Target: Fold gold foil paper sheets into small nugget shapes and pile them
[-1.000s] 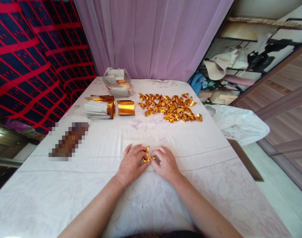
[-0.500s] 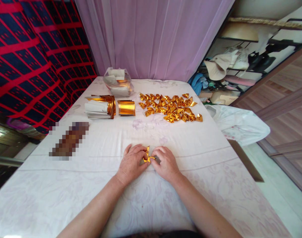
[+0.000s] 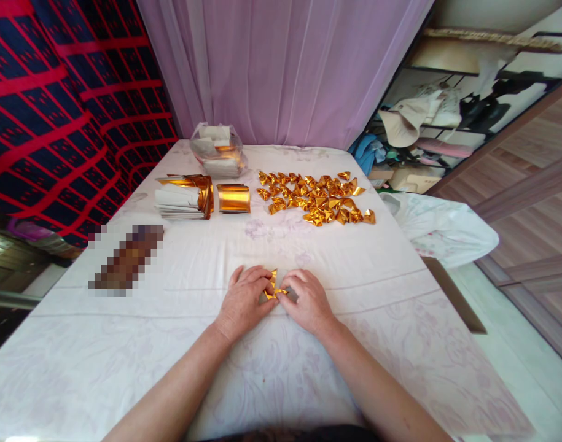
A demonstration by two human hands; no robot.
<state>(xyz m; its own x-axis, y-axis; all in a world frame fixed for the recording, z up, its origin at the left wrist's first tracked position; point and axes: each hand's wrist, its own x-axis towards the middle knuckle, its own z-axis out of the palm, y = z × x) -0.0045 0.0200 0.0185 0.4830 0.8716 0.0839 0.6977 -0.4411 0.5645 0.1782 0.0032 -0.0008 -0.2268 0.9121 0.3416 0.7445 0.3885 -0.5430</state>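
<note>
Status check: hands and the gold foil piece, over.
Left hand and right hand both pinching small folded gold foil piece against white cloth-covered table. Nothing in the way; pile of folded gold pieces far side.

Folded pieces (image 3: 316, 199) lie far right — sheet stack (image 3: 185, 197) left, bag (image 3: 218, 150) behind.

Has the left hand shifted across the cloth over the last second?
No. The left hand lies just as close to the right hand, both pinching the gold paper piece above the same crease in the white cloth; only the camera drifted slightly.
</note>
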